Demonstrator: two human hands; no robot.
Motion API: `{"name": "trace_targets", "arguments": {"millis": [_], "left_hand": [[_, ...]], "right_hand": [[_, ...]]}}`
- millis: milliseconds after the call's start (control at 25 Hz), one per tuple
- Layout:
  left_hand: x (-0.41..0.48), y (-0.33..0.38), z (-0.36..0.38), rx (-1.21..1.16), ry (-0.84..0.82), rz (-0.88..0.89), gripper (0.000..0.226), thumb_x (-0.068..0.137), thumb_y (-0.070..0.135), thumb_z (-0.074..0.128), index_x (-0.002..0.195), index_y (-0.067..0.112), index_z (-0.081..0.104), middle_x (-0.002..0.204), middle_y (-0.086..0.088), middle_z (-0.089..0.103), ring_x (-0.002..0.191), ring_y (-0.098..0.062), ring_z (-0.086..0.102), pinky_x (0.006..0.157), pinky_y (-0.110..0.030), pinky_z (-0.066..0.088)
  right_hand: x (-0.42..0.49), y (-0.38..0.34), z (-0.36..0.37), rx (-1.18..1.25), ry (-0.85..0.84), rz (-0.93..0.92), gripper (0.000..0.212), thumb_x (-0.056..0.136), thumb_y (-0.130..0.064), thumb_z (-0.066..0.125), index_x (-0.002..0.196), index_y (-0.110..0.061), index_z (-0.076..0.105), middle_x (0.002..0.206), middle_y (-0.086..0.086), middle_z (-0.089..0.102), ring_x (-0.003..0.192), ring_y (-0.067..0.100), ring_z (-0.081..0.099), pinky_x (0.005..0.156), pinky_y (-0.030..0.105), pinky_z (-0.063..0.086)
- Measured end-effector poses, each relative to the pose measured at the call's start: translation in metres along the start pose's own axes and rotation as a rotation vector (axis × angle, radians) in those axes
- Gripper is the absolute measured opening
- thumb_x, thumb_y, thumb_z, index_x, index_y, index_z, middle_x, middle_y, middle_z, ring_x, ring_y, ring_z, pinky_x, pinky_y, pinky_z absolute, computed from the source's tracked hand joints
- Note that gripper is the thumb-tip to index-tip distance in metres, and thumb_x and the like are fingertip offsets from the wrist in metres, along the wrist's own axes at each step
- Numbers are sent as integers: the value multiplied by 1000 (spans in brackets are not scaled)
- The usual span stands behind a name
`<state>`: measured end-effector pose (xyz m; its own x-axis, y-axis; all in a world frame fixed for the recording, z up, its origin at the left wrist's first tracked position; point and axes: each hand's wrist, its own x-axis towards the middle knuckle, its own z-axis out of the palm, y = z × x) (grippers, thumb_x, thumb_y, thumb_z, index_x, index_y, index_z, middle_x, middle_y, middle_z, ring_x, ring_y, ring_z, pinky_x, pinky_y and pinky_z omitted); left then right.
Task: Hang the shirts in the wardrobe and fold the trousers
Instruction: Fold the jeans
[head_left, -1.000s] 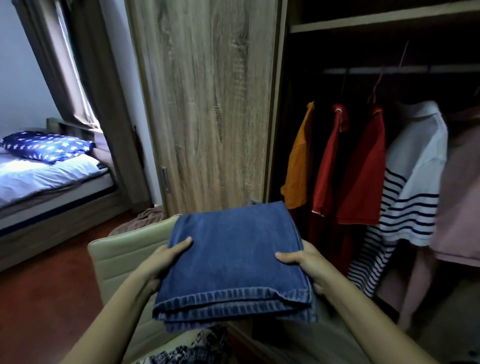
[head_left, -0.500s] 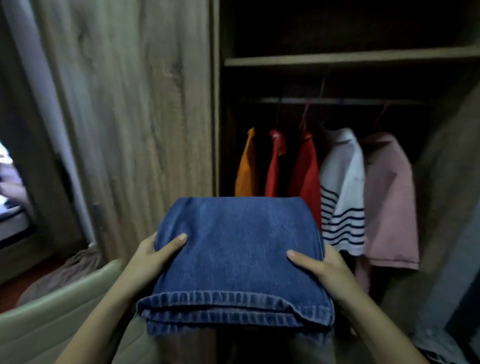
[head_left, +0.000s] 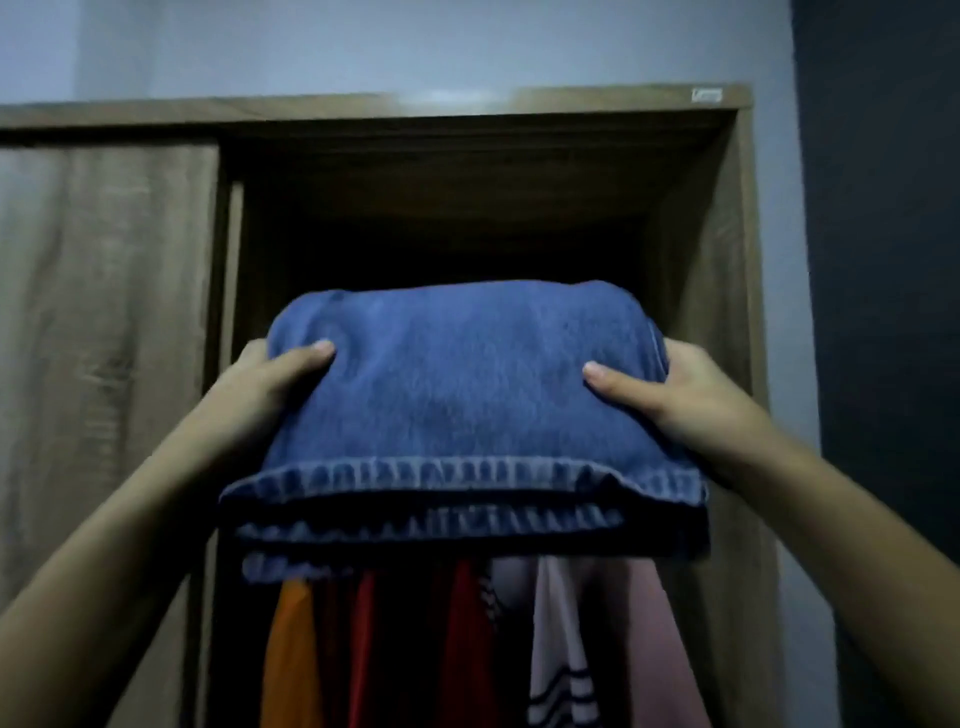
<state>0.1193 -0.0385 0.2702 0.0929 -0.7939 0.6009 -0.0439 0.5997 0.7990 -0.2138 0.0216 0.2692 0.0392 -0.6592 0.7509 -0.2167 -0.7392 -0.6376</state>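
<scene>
Folded blue denim trousers (head_left: 462, 410) fill the middle of the head view, held up in front of the dark top compartment (head_left: 467, 228) of the wooden wardrobe. My left hand (head_left: 270, 379) grips their left side, thumb on top. My right hand (head_left: 670, 389) grips the right side the same way; the fingers of both are hidden under the cloth. Below the trousers hang several shirts: orange (head_left: 291, 654), red (head_left: 467, 644), white with dark stripes (head_left: 561, 665) and pink (head_left: 670, 649).
The wardrobe's sliding door (head_left: 104, 338) covers the left half. Its right side panel (head_left: 727, 312) frames the opening. A pale wall (head_left: 415, 41) rises above the wardrobe top, and a dark surface (head_left: 883, 312) stands at the far right.
Both hands have lifted the folded trousers from waist height up to the level of the top compartment. The view has tilted upward, so the bed and the chair are out of sight.
</scene>
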Motion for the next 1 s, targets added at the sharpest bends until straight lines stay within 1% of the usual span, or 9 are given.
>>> {"name": "trace_targets", "arguments": {"millis": [120,280,360,440,600,680,760,840,1000], "left_hand": [[32,43,49,79,32,81,32,88,29,63,106,3,64,101,-14,67,92,-26,65,89,-38,50],[90,58,80,146,-28,-51,37,83,35,68,104,5,67,94,-12,70,81,-25,68,76,-33,54],[117,51,91,314,-7,-77,42,84,39,66,107,4,66,92,-10,70,79,-23,68,67,-28,53],[130,38,107,834,70,-30,47,87,45,58,107,3,62,98,-11,64,87,-26,63,69,-27,47],[137,34,116,1192,9,77,53,91,52,47,125,12,58,128,-11,58,114,-28,55,86,-31,43],[124,41,111,1224,-110,354,68,84,69,39,131,22,53,138,-8,51,124,-25,49,98,-36,40],[92,27,114,1360,-193,853,90,72,86,29,140,28,39,149,-6,38,133,-26,40,106,-49,32],[67,-9,112,1679,-55,1274,87,75,78,31,148,31,22,153,-12,27,133,-38,39,101,-62,28],[75,-51,104,1785,316,1340,54,98,21,25,149,33,11,152,-23,20,120,-51,48,91,-65,36]], "right_hand": [[68,2,-22,-148,78,-73,20,76,-19,75,93,-19,64,92,-4,69,79,5,67,71,23,56],[143,19,-39,-242,138,29,20,74,-22,78,81,-12,61,80,-1,64,56,0,62,48,10,48],[171,38,-46,-342,183,128,46,69,-34,81,98,-4,61,97,7,66,79,16,66,64,21,52],[183,59,-50,-522,177,260,72,65,-47,79,115,-1,56,117,13,61,101,29,61,77,31,47],[195,77,-59,-531,116,380,82,68,-49,76,127,2,49,125,16,58,106,31,60,75,32,44],[203,79,-62,-479,122,399,78,71,-44,77,128,2,48,125,16,58,105,31,60,72,31,41],[208,82,-64,-475,102,395,76,70,-43,77,127,0,50,123,15,59,104,30,61,73,31,43],[211,85,-63,-494,82,383,79,72,-46,75,131,-2,47,129,15,56,109,30,59,80,33,46],[185,58,-40,-802,147,135,91,83,-69,39,147,-9,15,148,19,33,132,36,38,106,41,35]]}}
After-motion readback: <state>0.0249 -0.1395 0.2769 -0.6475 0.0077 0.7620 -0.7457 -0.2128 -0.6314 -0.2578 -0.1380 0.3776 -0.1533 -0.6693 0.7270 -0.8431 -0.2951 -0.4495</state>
